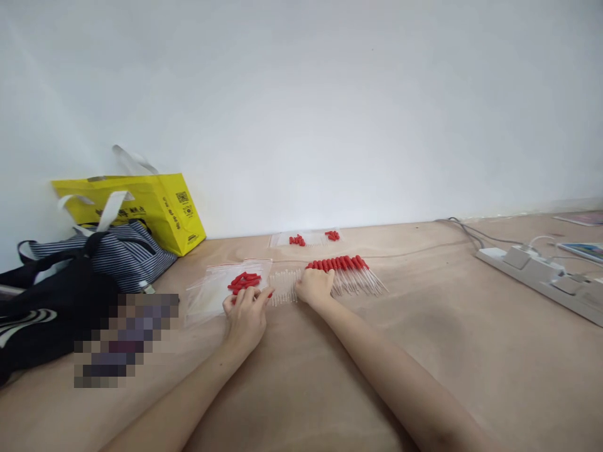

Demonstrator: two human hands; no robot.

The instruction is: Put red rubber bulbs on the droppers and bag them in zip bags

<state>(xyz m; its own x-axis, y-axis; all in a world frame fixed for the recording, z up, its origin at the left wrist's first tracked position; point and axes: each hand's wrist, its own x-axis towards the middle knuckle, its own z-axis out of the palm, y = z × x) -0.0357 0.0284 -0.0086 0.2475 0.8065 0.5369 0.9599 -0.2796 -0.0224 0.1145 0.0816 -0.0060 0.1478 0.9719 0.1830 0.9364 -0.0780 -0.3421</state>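
Observation:
My left hand reaches onto the clear plastic bag, its fingers curled down at a small pile of red cylindrical pieces. A bit of red shows at its thumb tip, so it seems to grip one red piece. To its right lies a row of thin pale rods with small knobbed ends. My right hand is closed between these rods and a row of thin rods with red handles. Its fingertips are turned away, and what they hold is hidden.
Farther back, near the wall, another clear bag has two small clusters of red pieces on it. A yellow bag, a striped bag and a black bag stand left. A white power strip with cables lies right.

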